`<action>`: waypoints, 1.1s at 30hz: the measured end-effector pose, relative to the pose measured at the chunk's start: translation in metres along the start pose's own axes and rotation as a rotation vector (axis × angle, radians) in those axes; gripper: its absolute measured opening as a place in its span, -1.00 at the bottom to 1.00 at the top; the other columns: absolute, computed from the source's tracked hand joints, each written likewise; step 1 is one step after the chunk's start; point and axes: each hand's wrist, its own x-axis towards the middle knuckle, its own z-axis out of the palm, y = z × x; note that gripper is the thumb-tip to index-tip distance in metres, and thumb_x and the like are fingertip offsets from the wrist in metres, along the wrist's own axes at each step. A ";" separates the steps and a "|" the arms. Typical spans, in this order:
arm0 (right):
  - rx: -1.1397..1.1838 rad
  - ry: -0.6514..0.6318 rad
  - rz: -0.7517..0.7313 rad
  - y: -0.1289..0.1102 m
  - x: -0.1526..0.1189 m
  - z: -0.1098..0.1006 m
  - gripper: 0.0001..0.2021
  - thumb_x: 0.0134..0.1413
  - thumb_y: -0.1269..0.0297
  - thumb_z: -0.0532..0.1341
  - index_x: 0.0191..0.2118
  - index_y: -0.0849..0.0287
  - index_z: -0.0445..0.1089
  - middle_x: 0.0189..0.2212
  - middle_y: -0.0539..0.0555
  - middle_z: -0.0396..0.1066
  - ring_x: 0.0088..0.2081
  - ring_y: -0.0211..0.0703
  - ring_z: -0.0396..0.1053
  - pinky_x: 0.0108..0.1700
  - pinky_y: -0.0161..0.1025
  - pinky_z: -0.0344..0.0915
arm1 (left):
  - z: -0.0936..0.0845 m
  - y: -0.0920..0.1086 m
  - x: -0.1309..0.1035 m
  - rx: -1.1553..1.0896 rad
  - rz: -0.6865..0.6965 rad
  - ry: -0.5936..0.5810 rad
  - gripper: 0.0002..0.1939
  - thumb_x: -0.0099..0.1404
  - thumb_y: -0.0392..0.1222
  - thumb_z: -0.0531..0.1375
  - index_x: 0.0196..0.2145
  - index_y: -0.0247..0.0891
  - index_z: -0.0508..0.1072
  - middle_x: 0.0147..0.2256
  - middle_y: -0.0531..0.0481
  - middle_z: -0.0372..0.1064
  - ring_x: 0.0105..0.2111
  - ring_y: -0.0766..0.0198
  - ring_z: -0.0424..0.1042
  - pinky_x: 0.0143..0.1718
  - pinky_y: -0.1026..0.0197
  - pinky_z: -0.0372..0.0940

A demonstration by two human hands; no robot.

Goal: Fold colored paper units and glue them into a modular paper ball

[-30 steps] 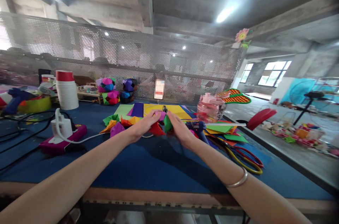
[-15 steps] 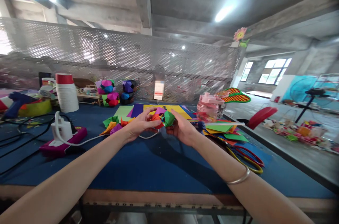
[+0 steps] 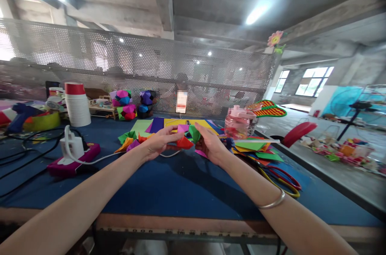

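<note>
My left hand (image 3: 159, 142) is closed on a folded paper piece (image 3: 184, 143), orange-red with a pink part at its top. Opposite it, my right hand (image 3: 209, 144) pinches a green folded paper piece (image 3: 194, 133). The green paper is right beside the pink part; I cannot tell whether they are joined. Below my right fingers shows a pink-purple paper tip (image 3: 201, 153). Both hands are raised over the blue tabletop (image 3: 181, 190). Left of my left hand lie loose folded pieces (image 3: 128, 142) in green, orange and purple.
Flat coloured sheets (image 3: 259, 148) and scissors (image 3: 283, 180) lie at the right, near a pink jar (image 3: 237, 122). A phone (image 3: 181, 102) stands at the back. Finished paper balls (image 3: 125, 104), stacked cups (image 3: 77, 104) and a power strip (image 3: 74, 160) with cables occupy the left.
My right hand has shifted slightly right and turned, and the green piece with it. More of the orange-red paper shows, and a pink-purple tip now shows under my right fingers.
</note>
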 end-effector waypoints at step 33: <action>-0.973 -0.449 -0.546 0.043 -0.001 0.094 -0.88 0.11 0.26 0.24 -0.30 0.20 0.44 -0.33 0.06 0.45 -0.27 -0.19 0.36 -0.19 -0.24 0.25 | -0.065 0.065 -0.014 -0.198 0.410 0.293 -0.79 0.09 -0.19 0.35 -0.32 -0.32 0.48 -0.38 0.01 0.48 -0.40 0.32 0.46 -0.35 0.28 0.39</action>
